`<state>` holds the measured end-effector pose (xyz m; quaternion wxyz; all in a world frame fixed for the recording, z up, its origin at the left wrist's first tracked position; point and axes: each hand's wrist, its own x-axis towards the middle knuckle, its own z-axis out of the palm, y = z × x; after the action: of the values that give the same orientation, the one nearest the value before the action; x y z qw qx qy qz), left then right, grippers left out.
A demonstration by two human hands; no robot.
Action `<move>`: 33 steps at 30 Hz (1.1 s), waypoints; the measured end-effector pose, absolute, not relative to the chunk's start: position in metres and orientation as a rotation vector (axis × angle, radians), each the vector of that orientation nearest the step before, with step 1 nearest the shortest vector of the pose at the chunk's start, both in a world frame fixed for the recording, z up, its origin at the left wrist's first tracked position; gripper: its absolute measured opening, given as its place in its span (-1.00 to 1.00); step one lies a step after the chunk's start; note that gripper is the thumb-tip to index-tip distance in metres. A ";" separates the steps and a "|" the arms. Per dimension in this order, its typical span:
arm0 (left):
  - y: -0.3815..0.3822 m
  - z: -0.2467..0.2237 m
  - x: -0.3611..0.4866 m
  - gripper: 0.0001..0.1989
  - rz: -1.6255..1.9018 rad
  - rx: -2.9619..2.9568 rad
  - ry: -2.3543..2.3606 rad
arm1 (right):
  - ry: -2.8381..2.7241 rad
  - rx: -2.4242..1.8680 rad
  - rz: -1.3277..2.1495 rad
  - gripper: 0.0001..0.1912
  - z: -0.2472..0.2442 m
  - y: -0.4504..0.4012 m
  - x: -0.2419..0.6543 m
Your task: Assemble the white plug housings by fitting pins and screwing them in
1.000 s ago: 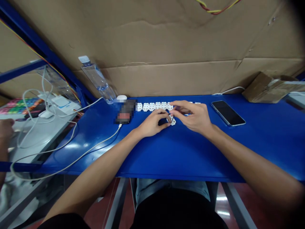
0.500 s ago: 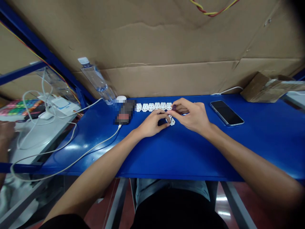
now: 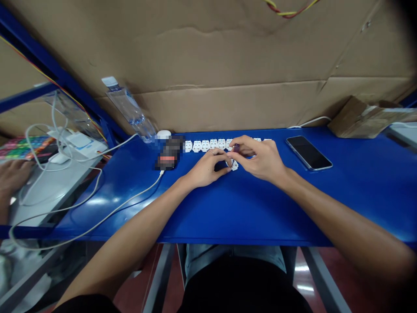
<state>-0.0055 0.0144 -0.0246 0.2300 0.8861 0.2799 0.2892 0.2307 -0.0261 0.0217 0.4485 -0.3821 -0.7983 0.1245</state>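
On the blue table point(image 3: 208, 213), a small white part point(image 3: 234, 165) lies between my hands. My left hand point(image 3: 208, 168) has its fingers closed on the left side of this part. A small dark purple handle, like that of a screwdriver point(image 3: 236, 148), is pinched between the thumb and fingers of my right hand point(image 3: 260, 158), just above the white part. Its tip is too small to make out. Behind my hands runs a row of several similar white parts point(image 3: 205, 145), partly hidden by my right hand.
A phone point(image 3: 309, 152) lies at the right, with a cardboard box point(image 3: 352, 117) behind it. At the left are a blurred dark device point(image 3: 170, 154) on a white cable point(image 3: 130, 201) and a plastic bottle point(image 3: 132, 108). Another person's hand point(image 3: 14, 174) is at the far left.
The other person's hand has come further into view at the far left. The view has shifted slightly. My hands hold nearly the same pose around the white part.
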 end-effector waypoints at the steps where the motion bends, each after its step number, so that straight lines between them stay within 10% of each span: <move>1: 0.014 -0.025 -0.006 -0.92 0.791 2.440 0.774 | -1.959 -0.957 0.292 -0.81 0.020 -0.026 0.229; 15: 0.013 -0.025 -0.010 -0.61 0.849 2.364 0.890 | -2.754 -1.103 0.298 -0.70 0.021 -0.009 0.262; 33: 0.011 -0.020 -0.008 -0.67 0.901 2.320 0.987 | -2.592 -1.576 -0.163 -0.63 0.013 0.022 0.261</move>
<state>-0.0076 0.0112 -0.0201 0.2300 0.8434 0.3586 0.3273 0.2606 0.0224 0.0133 0.0520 -0.5180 -0.8521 -0.0537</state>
